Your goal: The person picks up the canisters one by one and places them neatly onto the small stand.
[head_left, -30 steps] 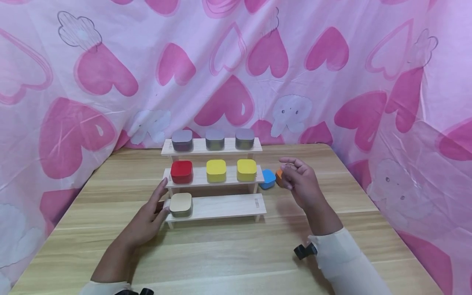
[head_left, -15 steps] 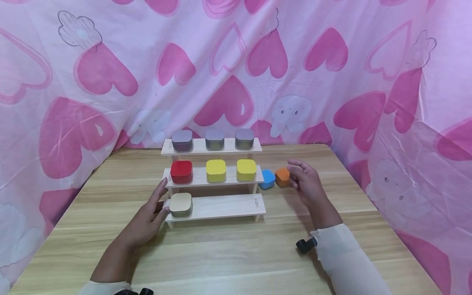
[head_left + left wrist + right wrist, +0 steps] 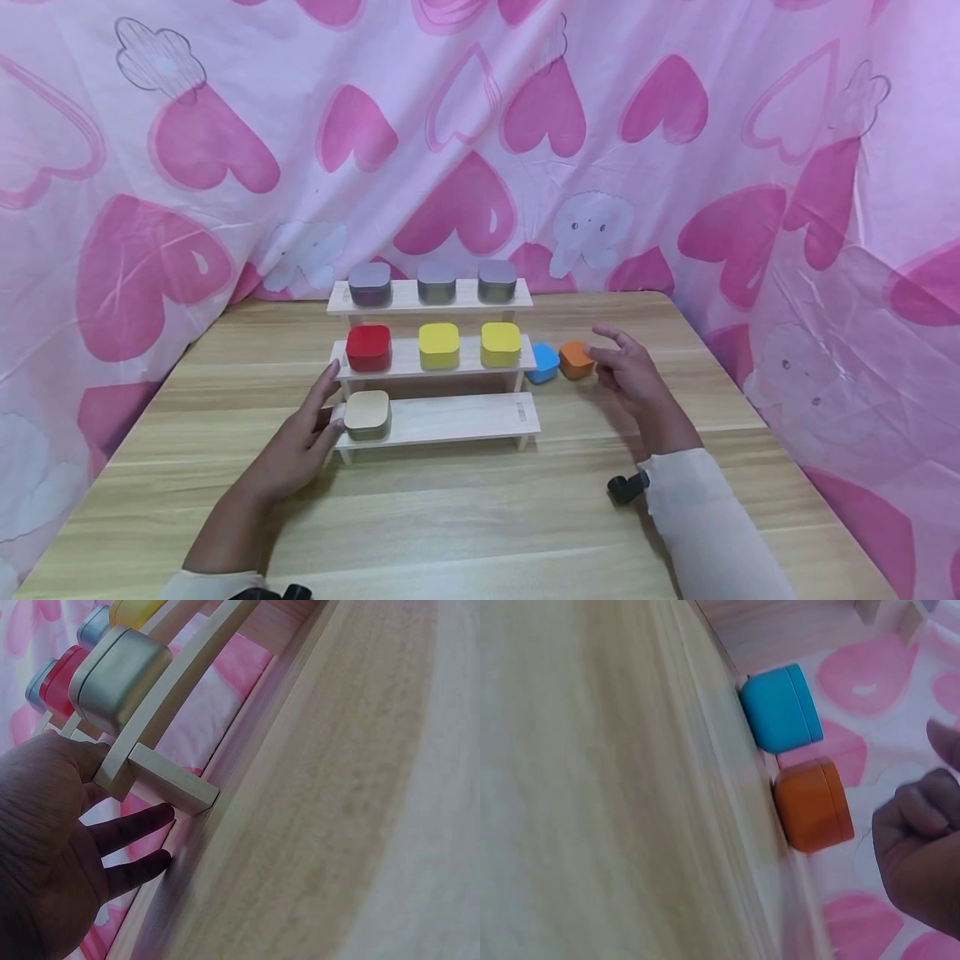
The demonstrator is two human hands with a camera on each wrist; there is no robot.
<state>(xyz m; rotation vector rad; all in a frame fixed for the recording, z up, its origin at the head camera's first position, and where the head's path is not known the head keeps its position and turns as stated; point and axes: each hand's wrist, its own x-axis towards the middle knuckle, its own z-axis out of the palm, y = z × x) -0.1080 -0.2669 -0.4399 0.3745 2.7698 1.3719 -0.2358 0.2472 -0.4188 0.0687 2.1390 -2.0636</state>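
A three-tier pale wooden rack [image 3: 461,419] stands mid-table. My left hand [image 3: 292,454] touches its left end, beside a beige-gold tin [image 3: 367,414] on the lowest shelf; in the left wrist view, two fingers [image 3: 135,829] stretch out below the shelf end. A red tin [image 3: 368,347] and two yellow tins [image 3: 438,346] stand on the middle shelf. To the rack's right, a blue tin [image 3: 543,363] and an orange tin [image 3: 576,360] sit on the table. Nearest the orange tin is my right hand [image 3: 630,379], holding nothing, its index finger extended and other fingers curled.
Three grey tins [image 3: 437,283] line the top shelf. Behind the wooden table [image 3: 465,517] hangs a pink heart-print cloth [image 3: 457,208], which also runs along both sides.
My right hand has drawn rightward from over the orange tin, bringing that tin into fuller view. The left hand and the tins stay where they were.
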